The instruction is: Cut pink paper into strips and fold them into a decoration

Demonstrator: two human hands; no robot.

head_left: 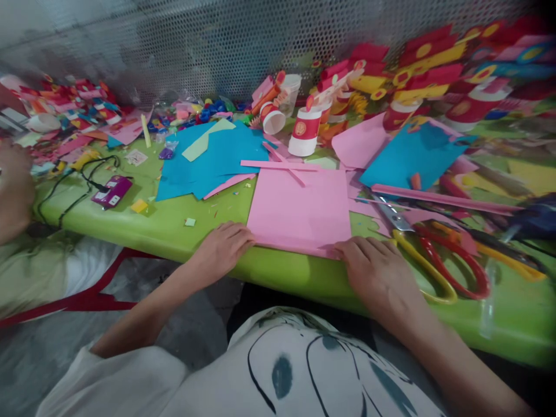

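Left hand (226,246) and right hand (377,269) each had hold of a near corner of the pink sheet (299,205), fingers closed on its edge, and the paper lay flat between and just beyond them. It was a plain, even pink, roughly square and smooth over most of its face; a narrow band that looked folded ran along the near side from one hand to the other. That side lay at the rim of the green surface (182,234). At the sheet's far end, opposite the hands, a thin pink strip (280,166) lay across the edge, and a slanting strip (299,178) crossed it. Ahead of the left hand spread blue paper (208,165) with a pale green piece (200,146) on top; well to that hand's left sat a purple box (112,192). Just right of the right hand rested large scissors (428,246) with red and yellow handles. Beyond the sheet, ahead of the hands, stood a red-and-white paper cup (304,132).
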